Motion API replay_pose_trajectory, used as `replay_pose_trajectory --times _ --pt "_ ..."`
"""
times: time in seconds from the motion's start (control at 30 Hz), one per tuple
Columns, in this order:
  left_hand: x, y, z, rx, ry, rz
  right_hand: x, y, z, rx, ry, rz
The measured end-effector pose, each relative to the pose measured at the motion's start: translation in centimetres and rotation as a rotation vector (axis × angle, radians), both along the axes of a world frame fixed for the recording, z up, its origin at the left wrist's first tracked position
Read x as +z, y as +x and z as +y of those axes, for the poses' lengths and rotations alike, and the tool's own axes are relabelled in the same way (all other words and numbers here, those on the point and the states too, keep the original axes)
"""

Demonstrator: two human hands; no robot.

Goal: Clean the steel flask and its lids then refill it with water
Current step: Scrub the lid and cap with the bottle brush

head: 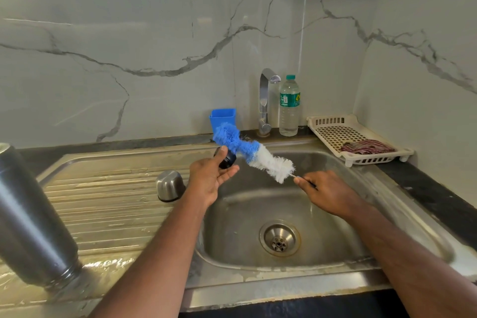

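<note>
I'm scrubbing the lid (227, 159) above the sink (335, 162), left hand (209, 175) cupping it, right hand (325, 191) pinching the brush (247, 151). Flask (31, 214) is standing inverted left of the sink; rinsing looks next.

Place: a home kitchen.
Signs: steel sink (387, 181) with ribbed draining board (103, 201), tap (265, 100), marble-patterned wall (129, 46), dark desk (426, 188), plastic dish rack (335, 129), water bottle (289, 111).
</note>
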State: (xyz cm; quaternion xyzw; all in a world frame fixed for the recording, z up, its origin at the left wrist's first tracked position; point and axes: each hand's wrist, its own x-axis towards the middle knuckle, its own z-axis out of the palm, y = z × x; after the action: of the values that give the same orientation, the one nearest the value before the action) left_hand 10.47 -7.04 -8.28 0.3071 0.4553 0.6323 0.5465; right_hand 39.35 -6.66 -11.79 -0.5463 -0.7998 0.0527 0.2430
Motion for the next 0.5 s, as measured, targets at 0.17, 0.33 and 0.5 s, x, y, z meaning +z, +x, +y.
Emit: replay_pose_trajectory --times 0.17,0.33,0.5 --pt "-0.6 -0.1 0.5 0.154 0.146 0.297 0.2 1.7 0.1 -0.003 -0.019 0.023" --pt "-0.9 0.5 0.4 0.357 0.201 0.783 0.1 -0.3 -0.1 -0.015 -0.024 -0.003" --pt "-0.5 0.1 0.1 0.434 0.299 0.935 0.5 1.2 -0.1 -0.020 -0.032 -0.004"
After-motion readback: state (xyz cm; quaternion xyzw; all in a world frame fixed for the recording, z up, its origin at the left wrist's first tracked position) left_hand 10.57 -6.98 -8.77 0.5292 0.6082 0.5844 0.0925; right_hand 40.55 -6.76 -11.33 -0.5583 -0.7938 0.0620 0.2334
